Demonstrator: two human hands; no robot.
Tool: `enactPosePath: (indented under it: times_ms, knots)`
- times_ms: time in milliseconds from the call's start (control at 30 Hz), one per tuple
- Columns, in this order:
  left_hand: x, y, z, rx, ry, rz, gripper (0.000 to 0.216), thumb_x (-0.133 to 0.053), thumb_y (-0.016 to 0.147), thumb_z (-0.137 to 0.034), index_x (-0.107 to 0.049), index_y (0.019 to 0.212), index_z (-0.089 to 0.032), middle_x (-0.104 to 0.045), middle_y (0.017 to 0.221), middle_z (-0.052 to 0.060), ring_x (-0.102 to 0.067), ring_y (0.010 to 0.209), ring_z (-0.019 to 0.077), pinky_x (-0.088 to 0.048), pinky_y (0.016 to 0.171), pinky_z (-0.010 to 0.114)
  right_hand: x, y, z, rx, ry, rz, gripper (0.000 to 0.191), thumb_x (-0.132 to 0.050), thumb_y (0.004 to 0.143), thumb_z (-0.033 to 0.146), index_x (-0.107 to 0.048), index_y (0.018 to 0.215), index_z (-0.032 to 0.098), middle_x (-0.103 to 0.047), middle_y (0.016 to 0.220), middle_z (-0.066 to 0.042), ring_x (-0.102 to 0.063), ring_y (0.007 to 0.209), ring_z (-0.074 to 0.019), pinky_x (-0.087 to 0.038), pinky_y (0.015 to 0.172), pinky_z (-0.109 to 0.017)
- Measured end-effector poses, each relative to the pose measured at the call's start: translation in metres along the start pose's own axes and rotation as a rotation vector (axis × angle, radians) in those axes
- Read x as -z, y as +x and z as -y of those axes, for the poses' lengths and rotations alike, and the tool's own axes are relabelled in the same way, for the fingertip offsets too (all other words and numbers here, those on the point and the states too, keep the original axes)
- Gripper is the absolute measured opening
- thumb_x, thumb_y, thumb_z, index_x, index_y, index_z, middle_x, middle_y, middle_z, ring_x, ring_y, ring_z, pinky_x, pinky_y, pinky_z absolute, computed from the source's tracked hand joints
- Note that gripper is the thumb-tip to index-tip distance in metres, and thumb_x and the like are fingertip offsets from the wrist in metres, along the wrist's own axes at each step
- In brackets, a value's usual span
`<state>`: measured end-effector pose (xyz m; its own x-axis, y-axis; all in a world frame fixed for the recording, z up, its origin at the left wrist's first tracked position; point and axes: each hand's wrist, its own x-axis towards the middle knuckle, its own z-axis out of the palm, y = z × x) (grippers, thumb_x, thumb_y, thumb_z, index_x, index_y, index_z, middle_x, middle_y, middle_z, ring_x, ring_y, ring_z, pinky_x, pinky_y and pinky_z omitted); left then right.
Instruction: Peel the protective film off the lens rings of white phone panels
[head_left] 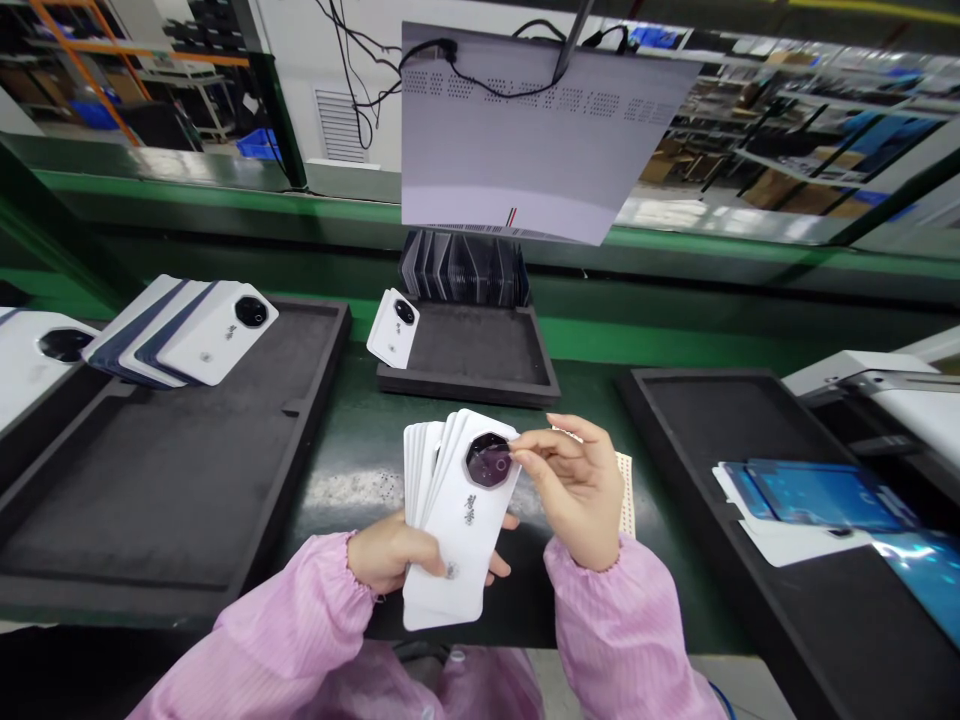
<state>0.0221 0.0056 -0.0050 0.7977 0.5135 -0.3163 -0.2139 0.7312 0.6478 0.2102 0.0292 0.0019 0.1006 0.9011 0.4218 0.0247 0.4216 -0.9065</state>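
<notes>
My left hand [401, 555] grips a fanned stack of white phone back covers [457, 540], thumb on top and fingertips showing past the right edge. The uppermost cover has dark lettering and a dark octagonal camera window [489, 460] near its top. Thumb and forefinger of my right hand [574, 480] are pinched together at that window's right edge. Between them is what looks like a thin clear film [508, 449], lying partly across the window. Behind my right hand, a cream sheet with rows of small marks [626, 495] is partly hidden.
A black foam tray [480, 385] ahead holds white covers [395, 330] and a row of dark sheets [465, 268]. At left, more covers [217, 330] rest on a larger tray [150, 500]. Blue-filmed panels [825, 495] lie on the right tray [720, 420]. A monitor [525, 150] hangs above.
</notes>
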Motion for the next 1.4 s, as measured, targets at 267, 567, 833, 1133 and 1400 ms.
enactPosePath:
  times_ms: [267,567,833,1133,1400]
  knots:
    - [-0.001,0.000,0.001,-0.010,-0.012,-0.010,0.072,-0.050,0.047,-0.008,-0.056,0.119,-0.013,-0.069,0.097,0.012,-0.061,0.088,0.0256,-0.048,0.074,0.037,-0.002,-0.002,-0.004,0.054,-0.146,0.052,0.037,-0.058,0.080,0.013,-0.045,0.112,0.025,-0.067,0.081,0.000,-0.064,0.073,-0.0162,-0.054,0.069,-0.036]
    - [0.002,-0.001,0.003,-0.010,0.041,-0.023,0.070,-0.060,0.053,-0.009,-0.052,0.122,-0.015,-0.067,0.105,0.014,-0.061,0.091,0.0272,-0.047,0.077,0.041,0.000,0.010,-0.009,-0.152,-0.422,0.321,0.055,-0.067,0.073,0.037,-0.049,0.122,0.022,-0.051,0.129,-0.011,-0.049,0.116,-0.0293,-0.044,0.090,-0.047]
    - [0.004,-0.003,0.001,-0.051,-0.057,0.126,0.070,-0.054,0.053,-0.012,-0.052,0.122,-0.010,-0.067,0.100,0.014,-0.060,0.090,0.0267,-0.043,0.081,0.040,0.044,0.034,-0.025,-0.126,0.128,-0.493,0.020,-0.064,0.076,0.037,-0.057,0.074,0.018,-0.059,0.067,0.004,-0.054,0.058,-0.0096,-0.045,0.058,-0.023]
    - [0.009,-0.016,-0.012,-0.330,-0.212,0.111,0.071,-0.052,0.055,-0.014,-0.048,0.126,-0.010,-0.064,0.100,0.013,-0.057,0.093,0.0259,-0.042,0.082,0.041,0.008,0.019,-0.046,-0.275,-0.405,0.199,0.017,-0.059,0.077,0.036,-0.059,0.074,0.019,-0.058,0.065,-0.001,-0.054,0.059,-0.0162,-0.045,0.059,-0.031]
    - [0.005,-0.010,-0.002,-0.200,0.038,-0.052,0.069,-0.051,0.049,-0.011,-0.056,0.118,-0.012,-0.068,0.096,0.011,-0.059,0.090,0.0272,-0.046,0.075,0.038,-0.010,0.010,-0.031,0.068,-0.449,-0.060,0.018,-0.057,0.077,0.020,-0.060,0.095,0.020,-0.051,0.098,-0.008,-0.049,0.095,-0.0229,-0.041,0.081,-0.040]
